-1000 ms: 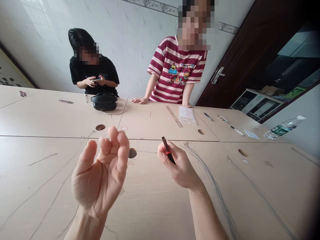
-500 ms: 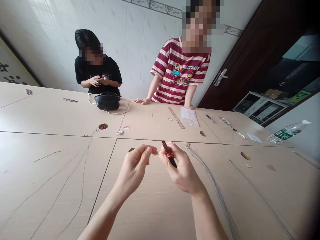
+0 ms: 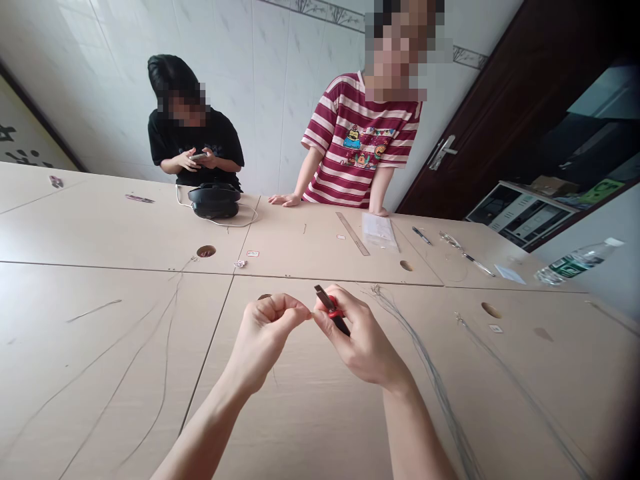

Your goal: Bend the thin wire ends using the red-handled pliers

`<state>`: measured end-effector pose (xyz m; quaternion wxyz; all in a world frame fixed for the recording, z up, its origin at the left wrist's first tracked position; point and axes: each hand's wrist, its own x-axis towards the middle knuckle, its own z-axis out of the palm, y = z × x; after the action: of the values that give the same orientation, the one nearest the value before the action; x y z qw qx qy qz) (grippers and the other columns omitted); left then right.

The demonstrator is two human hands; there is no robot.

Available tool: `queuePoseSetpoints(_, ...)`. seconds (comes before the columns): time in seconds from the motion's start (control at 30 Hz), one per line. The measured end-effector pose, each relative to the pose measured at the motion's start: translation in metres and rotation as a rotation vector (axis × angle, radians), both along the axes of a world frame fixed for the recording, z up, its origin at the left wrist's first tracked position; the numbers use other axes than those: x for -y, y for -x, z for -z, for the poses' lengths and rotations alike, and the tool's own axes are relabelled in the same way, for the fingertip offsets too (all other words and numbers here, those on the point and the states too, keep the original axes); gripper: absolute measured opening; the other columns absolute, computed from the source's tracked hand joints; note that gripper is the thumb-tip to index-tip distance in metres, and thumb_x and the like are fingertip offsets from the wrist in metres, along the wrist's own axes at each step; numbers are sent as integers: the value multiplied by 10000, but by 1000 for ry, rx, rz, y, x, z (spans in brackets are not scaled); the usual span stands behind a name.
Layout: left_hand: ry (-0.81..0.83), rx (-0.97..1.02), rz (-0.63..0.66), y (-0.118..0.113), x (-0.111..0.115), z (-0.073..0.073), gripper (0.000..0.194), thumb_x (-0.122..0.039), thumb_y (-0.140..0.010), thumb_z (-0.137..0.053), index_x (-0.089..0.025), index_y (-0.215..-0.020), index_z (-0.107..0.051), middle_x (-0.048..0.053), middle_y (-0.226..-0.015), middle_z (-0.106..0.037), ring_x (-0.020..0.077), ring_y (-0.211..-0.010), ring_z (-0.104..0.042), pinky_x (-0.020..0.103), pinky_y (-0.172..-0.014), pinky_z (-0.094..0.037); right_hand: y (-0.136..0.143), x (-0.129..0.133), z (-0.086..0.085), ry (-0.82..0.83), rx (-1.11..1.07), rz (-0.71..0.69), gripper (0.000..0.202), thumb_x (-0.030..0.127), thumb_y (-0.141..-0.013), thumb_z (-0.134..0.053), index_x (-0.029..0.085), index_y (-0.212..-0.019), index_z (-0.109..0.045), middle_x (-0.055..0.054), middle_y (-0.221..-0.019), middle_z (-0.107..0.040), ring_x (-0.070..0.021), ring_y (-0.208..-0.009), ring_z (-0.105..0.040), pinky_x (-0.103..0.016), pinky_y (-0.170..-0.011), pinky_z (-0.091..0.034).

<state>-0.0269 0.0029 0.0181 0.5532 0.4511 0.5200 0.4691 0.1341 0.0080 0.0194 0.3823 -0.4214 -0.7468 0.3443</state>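
Red-handled pliers [image 3: 333,311] with dark jaws pointing up and left rest in my right hand [image 3: 363,340], whose fingers are wrapped round them. My left hand [image 3: 270,333] is closed, thumb and index finger pinched on something too small to make out. The fingertips of both hands meet or nearly meet over the table. A faint thin strand hangs below my left hand. To the right of my right hand lies a bundle of thin grey wires [image 3: 425,357]; thinner wires [image 3: 167,363] spread over the table on the left.
Across the table [image 3: 280,427] are a black case [image 3: 215,201] with a white cable, a ruler [image 3: 353,233], a plastic bag [image 3: 380,232], pens and a bottle [image 3: 575,263] at the right. Two people are at the far edge, one holding a phone [image 3: 199,157].
My left hand's fingers have closed into a pinch and moved right, up to my right fingertips. The pliers have shifted slightly left and tilted further left.
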Motion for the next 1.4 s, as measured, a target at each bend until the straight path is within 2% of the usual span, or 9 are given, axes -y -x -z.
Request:
queuePoseSetpoints(0.07,2,-9,27,1,-1,2,183,-314,-719,-628,-182,-592,-634,-85,-456,-262,76,-473,-175,244,-480,-196,0,0,0,-2,-1,0,187,285,-978,-489,214,-808,-455,18,-778,-421,-124,-662,-388,-264,-616,-344)
queuePoseSetpoints(0.6,9,-2,-58,-3,1,2,192,-346,-704,-657,-179,-613,-631,-80,-484,-262,81,-484,-172,228,-459,-155,-1,-2,3,-33,12,28,175,288,-972,-493,219,-815,-458,16,-766,-423,-133,-670,-402,-267,-637,-359)
queuePoseSetpoints(1.17,-3,42,-62,-4,2,8,228,-331,-782,-635,-176,-640,-547,-77,-533,-279,81,-517,-193,231,-480,-167,4,-3,7,-61,5,48,163,288,-970,-491,219,-823,-474,6,-779,-450,-140,-681,-428,-269,-641,-379)
queuePoseSetpoints(1.3,44,91,-123,-4,-2,8,200,-296,-756,-646,-175,-645,-532,-85,-533,-268,71,-510,-183,228,-481,-151,6,-5,11,-112,-31,75,102,223,-953,-484,219,-851,-486,-7,-823,-491,-145,-712,-473,-278,-679,-407)
queuePoseSetpoints(1.4,73,171,-164,-2,-4,7,186,-287,-751,-650,-171,-669,-529,-94,-534,-263,59,-496,-164,223,-477,-135,9,-7,18,-226,32,167,103,115,-873,-486,215,-897,-486,-22,-859,-513,-170,-771,-498,-312,-739,-420)
